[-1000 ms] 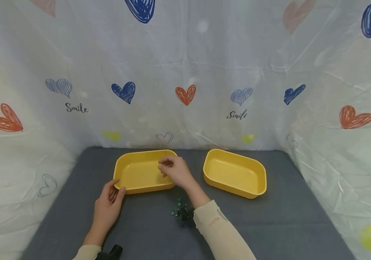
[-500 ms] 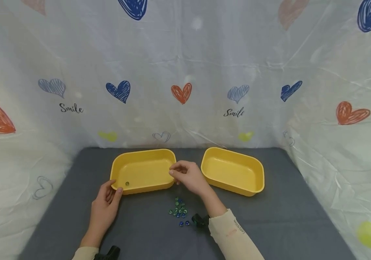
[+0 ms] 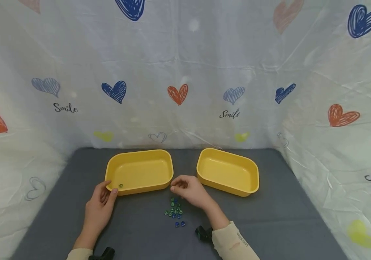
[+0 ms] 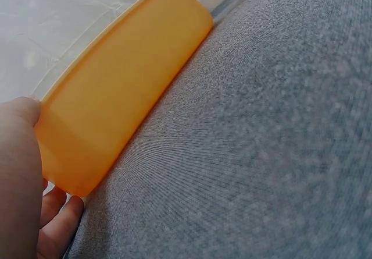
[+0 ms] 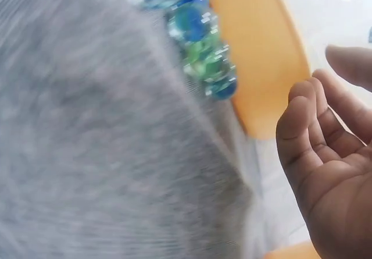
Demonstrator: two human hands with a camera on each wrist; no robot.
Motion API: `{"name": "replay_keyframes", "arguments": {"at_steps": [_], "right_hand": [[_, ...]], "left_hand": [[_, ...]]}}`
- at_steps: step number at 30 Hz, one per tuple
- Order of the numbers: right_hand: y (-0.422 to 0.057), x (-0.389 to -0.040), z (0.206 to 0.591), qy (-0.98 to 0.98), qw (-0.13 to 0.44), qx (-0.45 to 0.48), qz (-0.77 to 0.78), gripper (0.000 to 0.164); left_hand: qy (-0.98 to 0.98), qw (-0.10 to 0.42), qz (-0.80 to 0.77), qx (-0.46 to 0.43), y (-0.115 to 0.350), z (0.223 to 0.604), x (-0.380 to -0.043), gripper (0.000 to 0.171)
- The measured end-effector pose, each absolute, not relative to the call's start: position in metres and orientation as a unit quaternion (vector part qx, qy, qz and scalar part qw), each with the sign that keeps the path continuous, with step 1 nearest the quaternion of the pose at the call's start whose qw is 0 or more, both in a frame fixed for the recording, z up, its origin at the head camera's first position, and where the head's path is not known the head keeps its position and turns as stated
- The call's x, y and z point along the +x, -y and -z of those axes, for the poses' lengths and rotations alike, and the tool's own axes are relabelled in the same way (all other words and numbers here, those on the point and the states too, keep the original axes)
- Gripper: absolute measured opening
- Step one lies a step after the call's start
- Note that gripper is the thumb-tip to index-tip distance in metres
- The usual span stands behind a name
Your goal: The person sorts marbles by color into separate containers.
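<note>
My left hand holds the near-left corner of the left yellow tray, thumb at its rim. In the left wrist view, the fingers bend round the end of that tray's wall. One greenish glass marble lies inside, close to that corner. Between the two trays my right hand hovers with loosely bent fingers. Nothing shows between its thumb and fingertips in the right wrist view. Just below it on the cloth lies a cluster of green and blue glass marbles, with two blue marbles slightly nearer.
A second yellow tray stands to the right, with no marbles visible in it. Dark grey cloth covers the table. A white curtain printed with hearts hangs behind and at both sides. Black wrist mounts sit on both forearms.
My right hand has withdrawn from over the left tray toward the marble cluster, uncovering it. A marble now shows in the left tray. The left hand keeps its hold on the corner.
</note>
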State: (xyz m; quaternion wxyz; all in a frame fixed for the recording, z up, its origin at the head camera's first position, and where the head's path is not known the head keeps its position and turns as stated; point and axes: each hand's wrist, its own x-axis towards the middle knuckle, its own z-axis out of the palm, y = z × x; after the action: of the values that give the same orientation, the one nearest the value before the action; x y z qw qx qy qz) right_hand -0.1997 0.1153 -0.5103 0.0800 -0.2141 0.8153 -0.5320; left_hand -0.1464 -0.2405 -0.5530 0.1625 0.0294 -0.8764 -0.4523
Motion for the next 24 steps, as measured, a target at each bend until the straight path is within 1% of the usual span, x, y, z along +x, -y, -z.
{"name": "replay_keyframes", "arguments": {"at_steps": [9,16,24], "right_hand": [[-0.117,-0.202,0.531,-0.828,0.112,-0.232,0.498,0.019],[-0.117,-0.2,0.536,-0.834,0.118,-0.236,0.484,0.014],[-0.116,-0.201,0.538,-0.836,0.114,-0.266,0.466,0.013]], "left_hand": [[0.881,0.162,0.442,0.039,0.242,0.553,-0.143,0.055],[0.887,0.174,0.425,0.052,0.241,0.555,-0.144,0.051],[0.888,0.176,0.422,0.053,0.24,0.555,-0.148,0.051]]}}
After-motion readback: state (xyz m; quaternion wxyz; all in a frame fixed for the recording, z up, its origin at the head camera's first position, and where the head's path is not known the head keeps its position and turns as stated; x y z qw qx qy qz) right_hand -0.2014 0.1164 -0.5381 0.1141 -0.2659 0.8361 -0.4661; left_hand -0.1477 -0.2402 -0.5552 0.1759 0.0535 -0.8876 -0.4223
